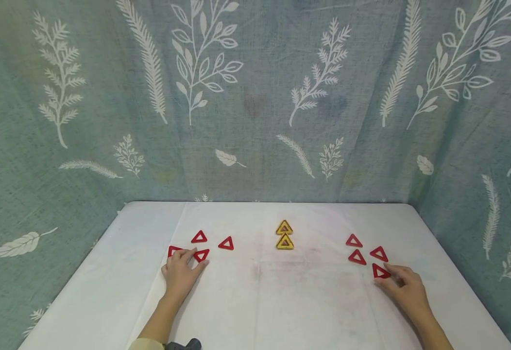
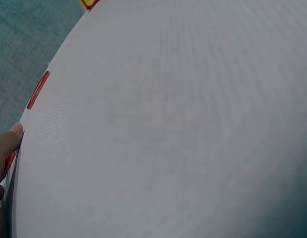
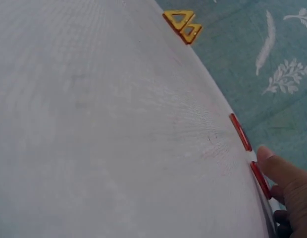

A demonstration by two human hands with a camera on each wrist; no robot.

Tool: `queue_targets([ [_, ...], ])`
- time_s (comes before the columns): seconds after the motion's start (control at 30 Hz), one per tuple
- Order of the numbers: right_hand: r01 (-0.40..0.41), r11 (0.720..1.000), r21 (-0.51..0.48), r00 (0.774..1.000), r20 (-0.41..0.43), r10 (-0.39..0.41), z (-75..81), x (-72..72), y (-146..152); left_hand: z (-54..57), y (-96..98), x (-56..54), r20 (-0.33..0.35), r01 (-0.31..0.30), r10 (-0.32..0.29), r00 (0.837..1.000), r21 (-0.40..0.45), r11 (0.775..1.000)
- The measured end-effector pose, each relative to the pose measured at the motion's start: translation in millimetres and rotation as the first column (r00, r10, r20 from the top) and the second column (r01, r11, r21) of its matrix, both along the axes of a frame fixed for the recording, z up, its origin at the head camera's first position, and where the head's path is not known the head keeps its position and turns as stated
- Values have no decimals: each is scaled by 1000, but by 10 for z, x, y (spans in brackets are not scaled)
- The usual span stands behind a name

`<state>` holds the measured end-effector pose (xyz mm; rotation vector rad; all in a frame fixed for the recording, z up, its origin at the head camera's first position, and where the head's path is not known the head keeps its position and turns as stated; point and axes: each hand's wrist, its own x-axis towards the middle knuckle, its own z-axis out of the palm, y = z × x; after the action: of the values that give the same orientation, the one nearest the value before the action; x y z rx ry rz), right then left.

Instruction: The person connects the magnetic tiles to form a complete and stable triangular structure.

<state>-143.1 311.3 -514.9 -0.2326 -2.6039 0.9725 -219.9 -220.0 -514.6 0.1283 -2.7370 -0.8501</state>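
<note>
On the left of the table, my left hand (image 1: 180, 274) pinches a small red open-centred triangle (image 1: 201, 255) between thumb and finger, its point toward me. A second red triangle (image 1: 174, 250) is partly covered by the other fingers. On the right side, my right hand (image 1: 408, 289) pinches a red triangle (image 1: 380, 275) at its edge, thumb on the near side and finger on the far side. The left wrist view has only the left thumb (image 2: 9, 143) and part of the fingers at its edge. In the right wrist view, the held triangle (image 3: 261, 180) appears edge-on beside the thumb.
Two yellow triangles (image 1: 284, 242) lie one behind the other near the middle of the white table (image 1: 299, 301). Loose red triangles lie beyond the left hand (image 1: 199, 236) and beyond the right hand (image 1: 357, 257). A patterned green curtain (image 1: 255, 180) hangs behind the table.
</note>
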Motion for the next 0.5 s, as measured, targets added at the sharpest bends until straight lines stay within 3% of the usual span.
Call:
queue_targets([
  [0.17, 6, 999, 35, 999, 52, -8, -13, -30, -22, -10, -6, 26, 4, -6, 6, 1000, -9, 1000],
  [0.5, 22, 995, 99, 999, 48, -26, -51, -41, -33, -16, -12, 109, 6, 46, -46, 999, -6, 999],
])
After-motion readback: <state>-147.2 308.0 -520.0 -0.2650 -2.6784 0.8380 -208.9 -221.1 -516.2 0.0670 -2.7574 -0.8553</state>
